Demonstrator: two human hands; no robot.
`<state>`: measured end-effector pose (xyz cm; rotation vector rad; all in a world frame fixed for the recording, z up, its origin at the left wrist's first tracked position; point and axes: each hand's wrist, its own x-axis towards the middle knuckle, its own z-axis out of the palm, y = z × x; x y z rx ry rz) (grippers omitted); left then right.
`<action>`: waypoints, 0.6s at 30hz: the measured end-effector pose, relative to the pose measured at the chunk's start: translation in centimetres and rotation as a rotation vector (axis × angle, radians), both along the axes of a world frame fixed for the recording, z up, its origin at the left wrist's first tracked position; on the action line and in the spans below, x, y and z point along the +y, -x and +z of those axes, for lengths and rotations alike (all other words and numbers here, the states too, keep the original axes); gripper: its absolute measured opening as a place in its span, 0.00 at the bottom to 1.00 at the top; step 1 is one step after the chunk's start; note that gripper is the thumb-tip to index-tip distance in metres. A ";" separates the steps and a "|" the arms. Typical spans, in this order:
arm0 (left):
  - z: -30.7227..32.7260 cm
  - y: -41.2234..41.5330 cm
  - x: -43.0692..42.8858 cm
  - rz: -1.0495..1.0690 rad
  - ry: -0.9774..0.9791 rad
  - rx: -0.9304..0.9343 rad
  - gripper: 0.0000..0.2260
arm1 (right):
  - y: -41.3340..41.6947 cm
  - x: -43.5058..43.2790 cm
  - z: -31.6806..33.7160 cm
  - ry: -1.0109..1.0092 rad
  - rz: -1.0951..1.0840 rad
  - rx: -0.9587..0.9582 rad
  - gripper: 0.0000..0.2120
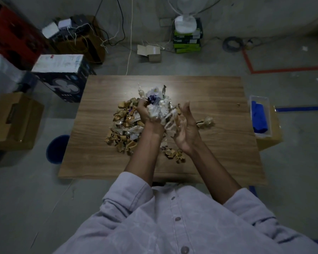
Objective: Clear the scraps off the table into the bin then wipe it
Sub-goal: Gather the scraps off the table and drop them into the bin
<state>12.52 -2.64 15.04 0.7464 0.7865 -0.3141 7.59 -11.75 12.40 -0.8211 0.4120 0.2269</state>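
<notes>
A heap of brown paper scraps and clear plastic wrappers lies in the middle of the wooden table. Above it I hold a bundle of white and clear wrappers between both hands. My left hand grips the bundle from the left, fingers curled into it. My right hand presses against its right side, palm facing left, fingers fairly straight. Loose scraps lie at the right and near the front. A blue bin stands on the floor left of the table.
A clear tray holding a blue cloth rests on a cardboard box right of the table. Cardboard boxes and a fan box crowd the left floor. Cables, small boxes and a fan base sit behind the table.
</notes>
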 end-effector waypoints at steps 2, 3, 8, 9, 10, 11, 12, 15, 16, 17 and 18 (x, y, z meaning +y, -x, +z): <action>0.3 0.4 -0.6 0.098 -0.001 -0.037 0.19 | -0.2 0.4 0.5 0.110 0.009 -0.033 0.55; 0.3 0.3 -1.0 0.143 -0.027 -0.059 0.18 | -0.2 0.6 0.6 0.189 0.000 -0.047 0.53; 0.1 1.1 -2.2 0.058 -0.461 -0.207 0.12 | 0.1 1.5 1.3 0.376 -0.126 -0.157 0.25; 0.3 1.6 -2.1 0.024 -0.460 -0.237 0.11 | 0.1 1.5 1.7 0.402 -0.172 -0.146 0.20; 0.0 1.8 -1.9 -0.003 -0.444 -0.277 0.12 | 0.0 1.6 1.7 0.425 -0.211 -0.126 0.18; -0.1 2.0 -1.8 -0.049 -0.438 -0.310 0.13 | -0.1 1.6 1.7 0.430 -0.236 -0.107 0.17; -0.4 2.2 -1.6 -0.102 -0.456 -0.336 0.14 | -0.2 1.7 1.5 0.420 -0.251 -0.087 0.16; -0.3 2.9 -0.5 -0.216 -0.505 -0.443 0.15 | -0.5 1.9 1.1 0.391 -0.246 -0.056 0.15; -0.5 2.8 0.2 -0.236 -0.500 -0.480 0.15 | -0.7 2.1 0.9 0.395 -0.236 -0.058 0.15; -0.4 2.7 0.9 -0.241 -0.485 -0.506 0.15 | -0.9 2.3 0.8 0.410 -0.220 -0.073 0.15; -0.7 2.5 2.1 -0.238 -0.480 -0.519 0.14 | -1.2 2.8 0.7 0.434 -0.197 -0.095 0.15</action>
